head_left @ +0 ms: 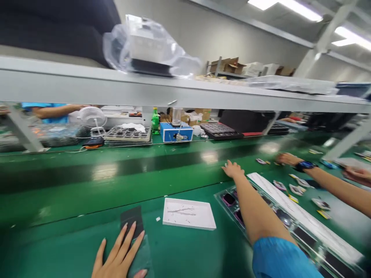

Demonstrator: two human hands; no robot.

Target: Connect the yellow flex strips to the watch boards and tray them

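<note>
I read this as an electronics factory workshop: a long green workbench point(179, 162) runs left to right beneath a metal shelf point(87, 88), a tray point(219, 197) of small dark-screened pieces point(229, 199) lies near right, a co-worker's blue sleeve point(56, 110) shows far left, and strip lights point(300, 9) hang far right.

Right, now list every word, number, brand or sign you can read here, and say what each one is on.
No text can be read anywhere in this picture.
Long white strip at the right: rows of dark marks, too blurred to read.
Green bottle at the back: any label is too small to read.
Blue box beside it: no legible lettering.
Watch on the co-worker's wrist: blurred, nothing readable.
</note>
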